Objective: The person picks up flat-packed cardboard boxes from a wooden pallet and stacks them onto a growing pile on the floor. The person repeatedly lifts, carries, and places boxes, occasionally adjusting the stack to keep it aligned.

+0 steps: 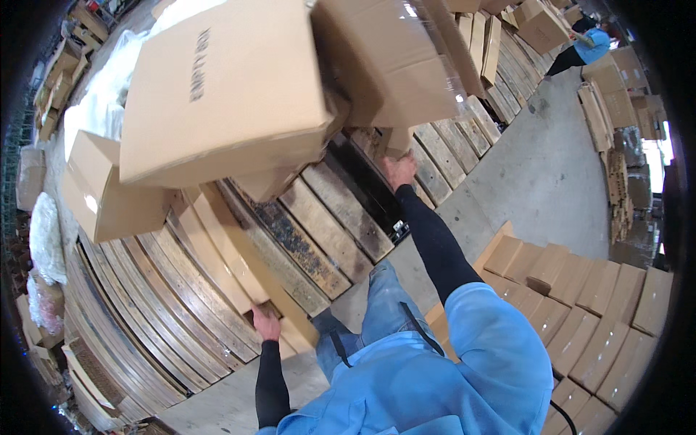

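My left hand (267,324) is closed on the near end of a folded cardboard piece (221,246), which lies on the wooden slats (174,272). Farther right, my right hand (400,171) grips a narrow cardboard flap (396,141) below a taped brown carton (406,72); its fingertips are partly hidden. A large closed carton (225,94) with dark print sits tilted above the slats between and beyond my hands. To its left, a smaller carton (109,188) leans at an angle.
Clear plastic wrap (109,94) lies behind the cartons. Stacked cardboard boxes (580,290) stand at my right, beside the concrete floor (529,167). Another person (594,45) in blue handles cartons at the far right. A dark gap (362,188) runs between slats.
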`<state>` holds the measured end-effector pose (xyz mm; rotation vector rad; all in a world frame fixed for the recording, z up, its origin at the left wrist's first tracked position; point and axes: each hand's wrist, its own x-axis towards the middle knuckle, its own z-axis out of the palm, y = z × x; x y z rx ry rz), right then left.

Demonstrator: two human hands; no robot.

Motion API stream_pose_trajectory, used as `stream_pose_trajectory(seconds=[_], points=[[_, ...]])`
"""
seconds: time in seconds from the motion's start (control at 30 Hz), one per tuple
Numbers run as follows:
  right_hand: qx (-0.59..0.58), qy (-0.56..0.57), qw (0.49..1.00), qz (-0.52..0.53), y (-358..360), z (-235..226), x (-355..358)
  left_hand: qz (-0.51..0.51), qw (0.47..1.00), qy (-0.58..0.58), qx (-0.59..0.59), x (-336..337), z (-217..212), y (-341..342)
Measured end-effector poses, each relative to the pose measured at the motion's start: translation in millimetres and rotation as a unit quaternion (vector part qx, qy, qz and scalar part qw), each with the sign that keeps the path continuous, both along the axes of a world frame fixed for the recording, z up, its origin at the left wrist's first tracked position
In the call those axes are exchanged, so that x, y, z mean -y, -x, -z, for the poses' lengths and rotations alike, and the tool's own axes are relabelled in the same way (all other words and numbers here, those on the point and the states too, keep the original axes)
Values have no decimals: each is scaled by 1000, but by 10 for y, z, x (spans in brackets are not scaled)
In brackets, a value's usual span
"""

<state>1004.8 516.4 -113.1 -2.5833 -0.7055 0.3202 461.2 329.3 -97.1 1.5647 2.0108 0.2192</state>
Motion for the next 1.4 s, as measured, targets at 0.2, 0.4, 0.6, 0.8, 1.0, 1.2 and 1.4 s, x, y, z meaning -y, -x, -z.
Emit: stream_pose_trajectory(seconds=[0.2,0.4,0.6,0.8,1.0,1.2,1.4], points=[[-182,-23,983,8,-318,-130,-437,19,996,7,-91,654,-871,-311],[-612,-294,732,-50,-1062,-149,564,26,993,53,-101,1123,-1439,-1247],[-892,-279,349,72,-1641,-271,2182,-5,998,-46,-50,1267,-1254,-2215],[-915,-170,366,15,-1956,-865,2496,-142,987,-48,-50,1539,-925,-3274],[-890,-91,438,-89,-2589,-709,2199,-181,983,-31,-12,2060,-1067,-4393],[-815,22,546,-192,-2856,-638,1784,-115,991,-66,-32,1931,-1163,-5212],[-953,49,295,-48,-3072,-424,2037,-76,996,-43,-36,1426,-814,-6099]])
